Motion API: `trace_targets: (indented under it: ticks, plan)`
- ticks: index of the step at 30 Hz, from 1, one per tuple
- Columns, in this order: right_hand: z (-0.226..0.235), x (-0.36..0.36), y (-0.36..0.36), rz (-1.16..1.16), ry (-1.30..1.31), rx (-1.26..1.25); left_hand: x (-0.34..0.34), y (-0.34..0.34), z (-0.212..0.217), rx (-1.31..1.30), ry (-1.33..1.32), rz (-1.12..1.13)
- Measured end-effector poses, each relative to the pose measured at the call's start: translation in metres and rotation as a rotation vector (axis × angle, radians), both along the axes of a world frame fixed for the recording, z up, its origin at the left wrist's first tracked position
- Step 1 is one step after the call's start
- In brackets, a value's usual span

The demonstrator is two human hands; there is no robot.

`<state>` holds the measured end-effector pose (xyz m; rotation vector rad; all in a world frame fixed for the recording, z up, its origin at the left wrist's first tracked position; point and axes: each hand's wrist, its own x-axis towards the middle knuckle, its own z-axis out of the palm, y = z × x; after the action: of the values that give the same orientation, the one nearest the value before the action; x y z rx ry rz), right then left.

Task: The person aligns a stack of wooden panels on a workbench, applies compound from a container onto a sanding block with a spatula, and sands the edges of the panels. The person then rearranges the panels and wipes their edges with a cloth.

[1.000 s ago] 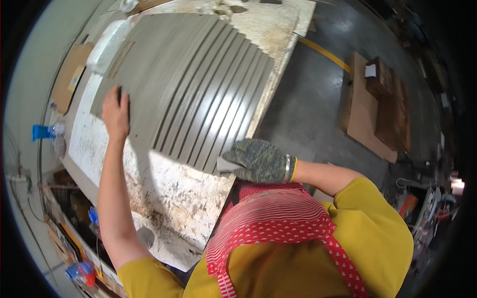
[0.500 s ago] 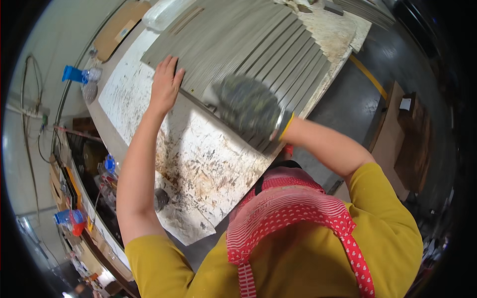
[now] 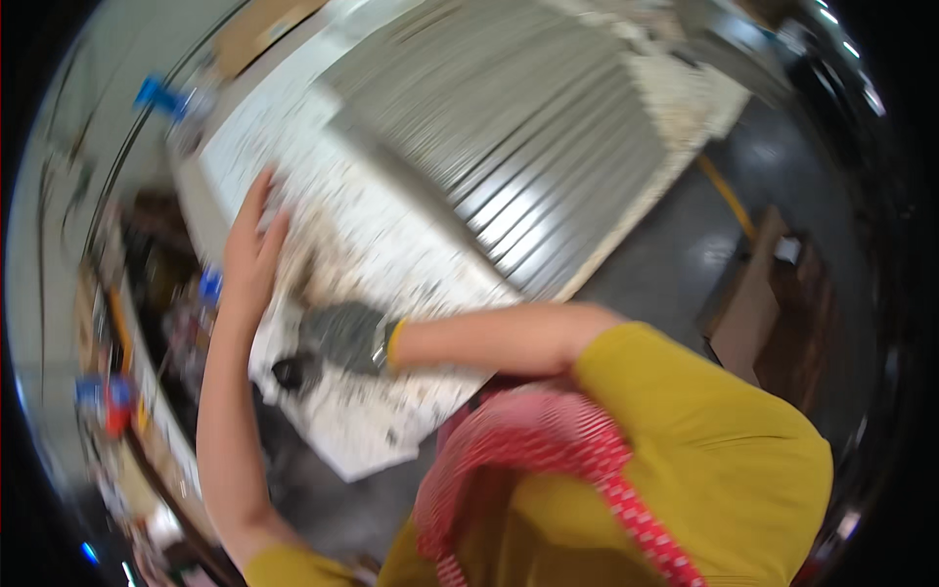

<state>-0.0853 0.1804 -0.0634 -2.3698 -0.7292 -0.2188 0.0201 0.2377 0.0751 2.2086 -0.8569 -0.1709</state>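
Note:
My bare left hand (image 3: 252, 259) is raised over the left side of the white, stained table sheet (image 3: 391, 230), its fingers apart and holding nothing. My right hand (image 3: 342, 338), in a dark grey glove with a yellow cuff, reaches across to the near left part of the sheet. Against its fingers is a small dark lump (image 3: 295, 373), whose kind I cannot make out. Blur hides whether the gloved fingers grip it. Farther off lies a broad layer of long grey strips (image 3: 509, 127), stepped along the right side, with neither hand touching it.
A clear bottle with a blue top (image 3: 176, 101) stands at the far left, near a brown cardboard piece (image 3: 259, 34). Brown cardboard boxes (image 3: 758, 303) are on the floor to the right. A cluttered shelf (image 3: 161, 382) runs along the left.
My right hand has left the grey strips and swung left and nearer, to the dark lump. My left hand has come off the strips' edge toward the left. The view has shifted.

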Motion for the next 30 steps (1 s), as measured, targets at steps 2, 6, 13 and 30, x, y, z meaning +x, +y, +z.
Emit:
trace_targets:
  ticks: [2,6,13,30]
  plan:
    - [-0.041,-0.001,0.008,-0.120,-0.444,0.355,-0.006,0.001,-0.003,-0.017,0.025,-0.029]
    - [0.047,-0.036,-0.033,0.106,0.293,-0.022,-0.012,-0.015,-0.006,0.002,0.055,0.018]
    - [0.086,-0.096,-0.354,-0.292,-0.226,-0.054,0.029,-0.164,-0.033,-0.044,-0.057,-0.063]
    - [-0.003,0.074,-0.614,-0.928,0.175,-0.264,0.037,-0.228,-0.044,0.462,-0.433,0.031]
